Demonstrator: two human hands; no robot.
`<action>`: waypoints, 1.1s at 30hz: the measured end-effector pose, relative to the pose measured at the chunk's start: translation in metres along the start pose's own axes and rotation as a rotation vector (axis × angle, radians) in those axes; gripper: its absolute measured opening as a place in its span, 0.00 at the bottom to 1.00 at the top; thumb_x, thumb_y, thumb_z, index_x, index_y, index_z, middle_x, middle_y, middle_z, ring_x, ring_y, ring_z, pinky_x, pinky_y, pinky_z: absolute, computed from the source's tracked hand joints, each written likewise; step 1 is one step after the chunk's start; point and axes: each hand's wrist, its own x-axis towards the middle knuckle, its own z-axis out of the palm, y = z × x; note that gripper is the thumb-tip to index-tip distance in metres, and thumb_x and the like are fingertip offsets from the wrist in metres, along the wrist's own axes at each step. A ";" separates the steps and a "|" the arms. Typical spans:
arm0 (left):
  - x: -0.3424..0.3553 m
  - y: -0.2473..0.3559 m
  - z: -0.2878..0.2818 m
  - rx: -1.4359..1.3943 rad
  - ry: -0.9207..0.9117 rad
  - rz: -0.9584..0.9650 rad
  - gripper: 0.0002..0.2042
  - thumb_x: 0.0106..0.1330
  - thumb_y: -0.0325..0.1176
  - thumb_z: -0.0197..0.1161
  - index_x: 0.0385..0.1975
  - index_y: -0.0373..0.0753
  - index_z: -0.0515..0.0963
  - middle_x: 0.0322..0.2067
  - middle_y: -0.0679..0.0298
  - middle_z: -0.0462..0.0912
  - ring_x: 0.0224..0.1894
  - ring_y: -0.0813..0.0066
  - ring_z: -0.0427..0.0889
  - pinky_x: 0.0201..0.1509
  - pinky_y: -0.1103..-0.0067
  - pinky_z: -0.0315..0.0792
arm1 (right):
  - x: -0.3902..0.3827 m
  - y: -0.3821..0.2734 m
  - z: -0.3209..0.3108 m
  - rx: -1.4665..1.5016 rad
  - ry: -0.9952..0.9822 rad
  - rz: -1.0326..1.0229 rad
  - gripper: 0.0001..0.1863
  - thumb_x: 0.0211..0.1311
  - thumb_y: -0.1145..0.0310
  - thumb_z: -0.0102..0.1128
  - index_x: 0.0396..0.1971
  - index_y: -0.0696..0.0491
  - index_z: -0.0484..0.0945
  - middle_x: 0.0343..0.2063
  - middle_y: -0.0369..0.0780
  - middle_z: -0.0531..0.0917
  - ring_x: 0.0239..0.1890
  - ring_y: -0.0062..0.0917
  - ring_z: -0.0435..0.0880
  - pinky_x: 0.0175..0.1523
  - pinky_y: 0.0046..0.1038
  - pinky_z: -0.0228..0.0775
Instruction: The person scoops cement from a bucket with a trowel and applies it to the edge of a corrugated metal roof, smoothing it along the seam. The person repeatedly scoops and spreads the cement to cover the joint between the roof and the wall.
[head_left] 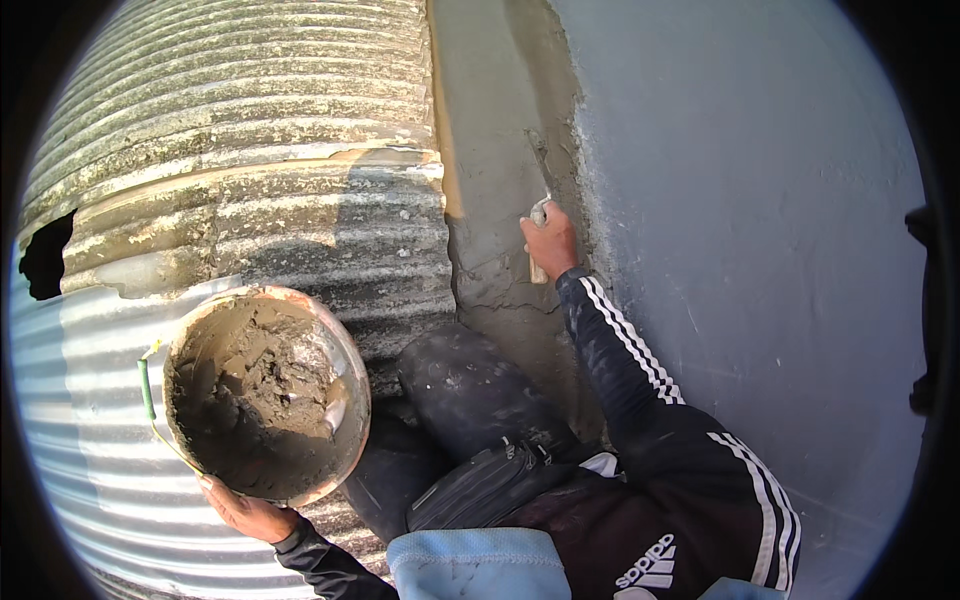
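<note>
My right hand [551, 243] is closed around the light handle of a trowel [538, 268]. Its thin blade lies along a strip of wet grey mortar [490, 120], close to the foot of the wall. At the lower left, my left hand [248, 512] grips the near edge of a round bucket [352, 360], its fingers partly hidden beneath it. Inside the tilted bucket is wet brown-grey mortar [270, 365], with a pale piece near its right side. The bucket's wire handle, with a green sleeve [147, 388], hangs on the left.
Weathered corrugated roofing [250, 110] spreads over the left, with a dark hole [46, 255] and shinier metal sheets [75, 430] nearer me. A smooth blue-grey wall [760, 200] rises on the right. My bent knee [465, 380] is beside the bucket.
</note>
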 end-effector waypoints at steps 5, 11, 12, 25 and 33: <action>0.001 -0.012 -0.005 0.243 -0.015 0.108 0.21 0.80 0.28 0.48 0.68 0.28 0.74 0.69 0.41 0.74 0.71 0.45 0.73 0.76 0.63 0.64 | 0.073 0.046 -0.003 0.275 -0.024 0.244 0.13 0.62 0.68 0.68 0.37 0.63 0.79 0.29 0.45 0.87 0.25 0.33 0.88 0.29 0.33 0.82; 0.004 -0.004 -0.007 -0.130 -0.067 -0.149 0.20 0.82 0.29 0.48 0.68 0.29 0.74 0.70 0.40 0.72 0.70 0.47 0.74 0.74 0.64 0.66 | 0.085 0.054 -0.018 0.571 -0.026 0.353 0.09 0.67 0.68 0.67 0.39 0.57 0.80 0.27 0.39 0.84 0.20 0.26 0.82 0.25 0.31 0.77; 0.005 -0.001 -0.006 -0.092 -0.064 -0.130 0.20 0.82 0.29 0.48 0.68 0.30 0.74 0.70 0.40 0.72 0.70 0.47 0.74 0.74 0.64 0.66 | 0.084 0.053 -0.022 0.600 -0.032 0.359 0.09 0.67 0.68 0.67 0.38 0.58 0.80 0.27 0.39 0.84 0.20 0.26 0.82 0.25 0.31 0.76; 0.003 -0.009 -0.009 0.177 -0.024 0.059 0.24 0.75 0.32 0.57 0.68 0.27 0.72 0.66 0.36 0.75 0.68 0.38 0.74 0.72 0.57 0.67 | 0.017 0.054 -0.022 0.658 0.060 0.299 0.07 0.68 0.70 0.65 0.33 0.57 0.78 0.25 0.39 0.82 0.18 0.25 0.82 0.23 0.31 0.75; 0.006 -0.008 -0.006 0.277 0.002 0.115 0.22 0.79 0.34 0.55 0.67 0.29 0.75 0.62 0.42 0.78 0.61 0.49 0.79 0.67 0.65 0.70 | 0.072 0.024 -0.017 0.674 0.053 0.345 0.08 0.68 0.69 0.66 0.36 0.57 0.77 0.25 0.39 0.83 0.19 0.26 0.82 0.23 0.32 0.75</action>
